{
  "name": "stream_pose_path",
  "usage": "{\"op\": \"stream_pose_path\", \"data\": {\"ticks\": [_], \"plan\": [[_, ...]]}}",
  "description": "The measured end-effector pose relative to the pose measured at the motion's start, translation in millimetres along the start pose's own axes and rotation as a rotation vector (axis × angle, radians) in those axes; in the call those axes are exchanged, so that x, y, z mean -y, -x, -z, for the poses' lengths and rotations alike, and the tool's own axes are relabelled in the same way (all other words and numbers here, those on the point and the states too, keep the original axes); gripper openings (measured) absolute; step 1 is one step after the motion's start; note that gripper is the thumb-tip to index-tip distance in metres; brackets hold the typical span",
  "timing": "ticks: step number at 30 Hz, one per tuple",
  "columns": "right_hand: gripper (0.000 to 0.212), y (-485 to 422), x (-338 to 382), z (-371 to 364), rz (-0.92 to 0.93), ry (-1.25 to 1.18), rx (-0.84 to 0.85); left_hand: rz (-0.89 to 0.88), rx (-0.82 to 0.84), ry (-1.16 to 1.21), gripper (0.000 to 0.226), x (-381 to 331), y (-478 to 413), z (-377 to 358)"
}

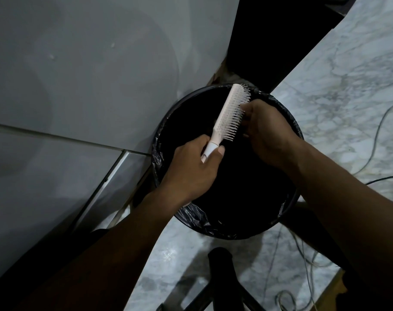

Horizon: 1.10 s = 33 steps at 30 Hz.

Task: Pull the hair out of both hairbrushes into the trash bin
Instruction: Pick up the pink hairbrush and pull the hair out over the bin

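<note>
the left grip (191, 167) is closed round the handle of the white hairbrush (230, 113), holding it tilted over the open mouth of the black-lined trash bin (182, 98), with the bristles turned toward the right grip (267, 131). that grip's fingers are curled in against the bristles at mid-head. i cannot tell whether they pinch any hair: the back of the hand hides them, and no strand shows against the dark bin. only 1 of the 2 brushes is in view.

as i judge it, loosened strands could cling to the fingers or drift past the rim onto the marble floor (348, 86). the dim light makes leftover hair easy to miss. a hard tug could twist the handle free and drop the brush into the bin.

no brand, label or writing can be read.
</note>
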State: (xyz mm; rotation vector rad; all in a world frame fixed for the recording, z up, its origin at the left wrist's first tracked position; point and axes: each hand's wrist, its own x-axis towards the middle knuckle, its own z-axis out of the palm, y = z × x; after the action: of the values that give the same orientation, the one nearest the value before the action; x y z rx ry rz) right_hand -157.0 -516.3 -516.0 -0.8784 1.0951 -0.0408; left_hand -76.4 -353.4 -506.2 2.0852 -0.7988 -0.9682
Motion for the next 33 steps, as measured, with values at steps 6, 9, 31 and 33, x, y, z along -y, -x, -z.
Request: {"op": "stream_pose_path", "data": {"ticks": [6, 9, 31, 33], "plan": [[0.044, 3, -2, 0, 0.136, 0.353, -0.074, 0.045, -0.013, 0.018, 0.029, 2, -2, 0], [0.047, 6, -2, 1, 0.167, 0.436, -0.094, 0.047, -0.042, -0.028, 0.025, 5, -3, 2], [0.020, -4, 1, 2, 0.025, -0.010, -0.017, -0.021, 0.002, -0.115, 0.038, 3, -3, 9], [0.031, -3, 1, 4, 0.050, 0.021, -0.001, -0.034, 0.001, -0.115, 0.040, 3, -4, 9]]}}
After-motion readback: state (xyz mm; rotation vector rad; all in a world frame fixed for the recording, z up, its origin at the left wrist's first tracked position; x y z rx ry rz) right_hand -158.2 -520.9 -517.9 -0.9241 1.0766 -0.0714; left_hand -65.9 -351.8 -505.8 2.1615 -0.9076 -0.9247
